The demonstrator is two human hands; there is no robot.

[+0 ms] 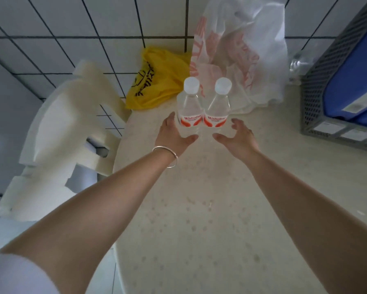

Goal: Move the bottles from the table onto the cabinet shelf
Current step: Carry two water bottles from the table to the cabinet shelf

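Two clear water bottles with white caps and red-and-white labels stand upright side by side on the pale table (199, 198): the left bottle (189, 107) and the right bottle (218, 107). My left hand (174, 134), with a silver bangle on the wrist, is spread open just in front of the left bottle, fingers along its left side. My right hand (236, 134) is open with loosely curved fingers just in front and to the right of the right bottle. Neither hand holds anything. No cabinet shelf is in view.
A yellow plastic bag (157, 79) and a white plastic bag with red print (242, 60) lie behind the bottles against the tiled wall. A grey mesh crate (318, 88) holding blue packs stands at the right. White foam packing (57, 134) leans left of the table.
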